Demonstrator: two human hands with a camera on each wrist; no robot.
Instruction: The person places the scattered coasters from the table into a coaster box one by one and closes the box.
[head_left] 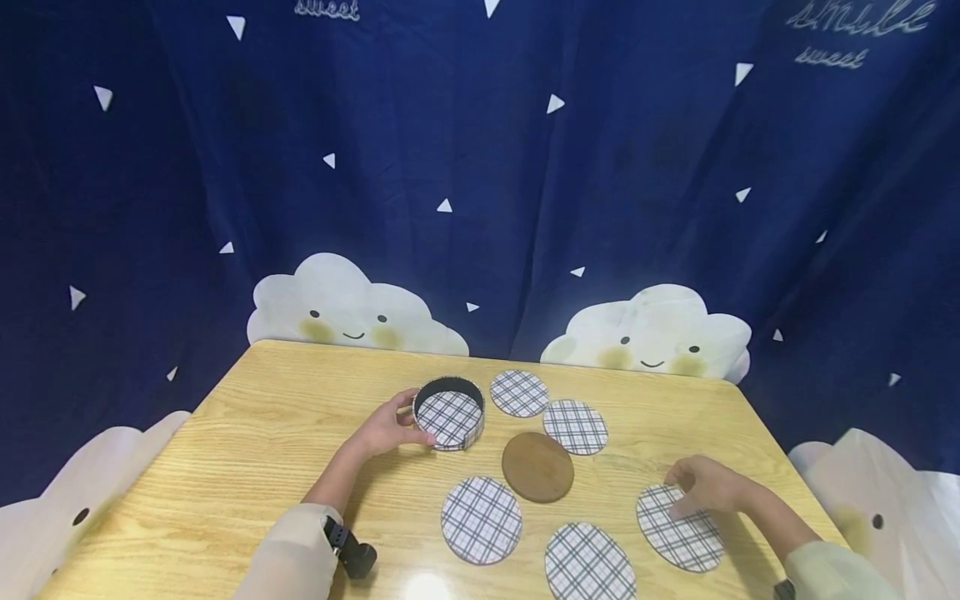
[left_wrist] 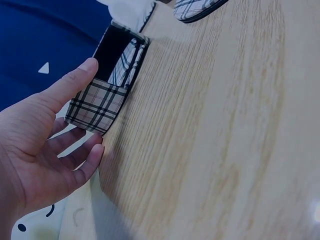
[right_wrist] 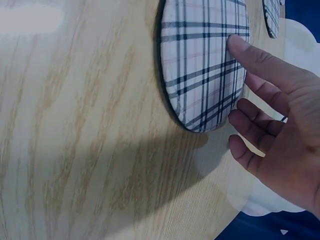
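My left hand [head_left: 390, 426] grips a round plaid coaster holder [head_left: 476, 434] at its left side, thumb at the front rim and fingers around the outer wall. The holder has a dark inner wall, a gap at its front, and a plaid coaster [head_left: 447, 417] lying inside. In the left wrist view, the holder's checked wall [left_wrist: 97, 106] shows between thumb and fingers. Over on the right, my right hand [head_left: 708, 485] pinches the far edge of another plaid coaster [head_left: 678, 533]. Its thumb [right_wrist: 242, 46] lies on the checked top, the other fingers beside the rim.
A brown round coaster [head_left: 537, 467] lies mid-table. Around it are plaid coasters: two behind, one [head_left: 519, 393] beside the holder and one [head_left: 575, 427] nearer, and two in front, left [head_left: 481, 520] and right [head_left: 589, 563]. A blue curtain [head_left: 480, 167] hangs behind the wooden table [head_left: 300, 392].
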